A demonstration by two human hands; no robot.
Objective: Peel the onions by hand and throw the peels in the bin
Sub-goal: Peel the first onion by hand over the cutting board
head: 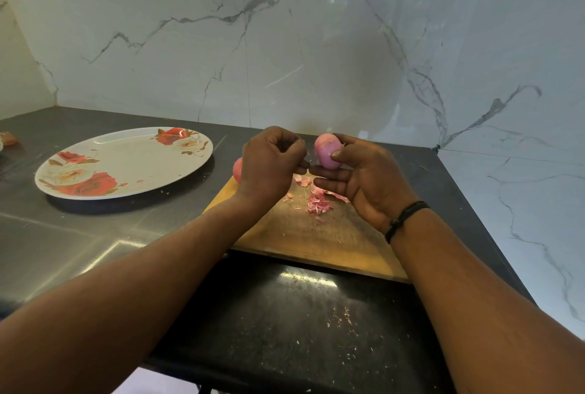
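We hold the onion (327, 153) in our right hand (364, 178), raised above the far end of the cutting board (316, 235). Our left hand (272, 159) sits just left of that grip, fingers curled. Below the grip – loose peels (318, 202) on the board. A second onion (237, 169) lies behind the left hand. Well left of the grip – a plate (126, 162) on the counter (79, 235).
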